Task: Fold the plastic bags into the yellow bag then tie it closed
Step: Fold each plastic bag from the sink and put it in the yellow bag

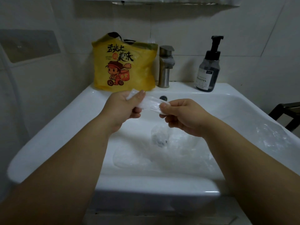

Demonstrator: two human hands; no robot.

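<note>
Yellow bag (123, 67) stands upright on the back ledge of the sink (48, 132), at about 11 o'clock from the hands. Its printed side, with a cartoon rider, faces the camera, and dark handles stick up at its top.

Between the two hands a clear bag (151, 103) is drawn out into a narrow, crumpled band. It is held in the air over the basin, in front of the yellow bag and apart from it. The left hand (123, 106) grips the band's 9 o'clock end, thumb on top and fingers curled beneath, with a tuft of plastic poking out past the thumb. The right hand (181, 116) pinches the 3 o'clock end between its thumb and curled fingers.

At 6 o'clock below the hands, loose bags (170, 143) lie crumpled in the basin, covering the drain. One more clear sheet (269, 135) drapes over the sink's rim at 4 o'clock.

On the ledge at 12 o'clock a metal tap (165, 65) stands just beside the yellow bag; whether they touch I cannot tell. A pump bottle (208, 67) of dark liquid stands at 1 o'clock, apart from the tap. An overflow hole (163, 97) shows just above the band. At 3 o'clock, by the frame's edge, sits a dark piece of furniture (285, 111).
</note>
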